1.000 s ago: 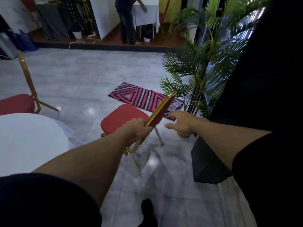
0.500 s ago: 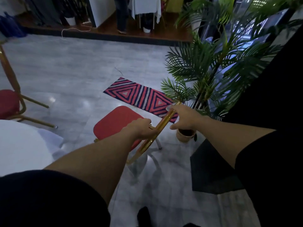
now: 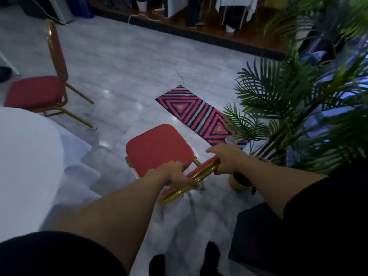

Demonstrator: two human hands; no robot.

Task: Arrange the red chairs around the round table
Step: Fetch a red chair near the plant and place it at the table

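Note:
A red chair (image 3: 159, 148) with a gold frame stands on the grey floor in front of me, its seat facing away. My left hand (image 3: 175, 175) grips the lower end of its backrest top rail. My right hand (image 3: 227, 159) holds the rail's upper end. The round table (image 3: 25, 156), under a white cloth, fills the left edge. A second red chair (image 3: 35, 90) stands beyond the table at the upper left, its back upright.
A potted palm (image 3: 294, 100) crowds the right side, its brown pot (image 3: 240, 181) just right of the held chair. A red and navy striped rug (image 3: 197, 114) lies beyond the chair. A person's legs (image 3: 193, 10) stand on the raised wooden floor at the back.
The view has swung left, so the second chair and table show more fully. My right hand has closed on the backrest rail, and the chair now sits squarer to me.

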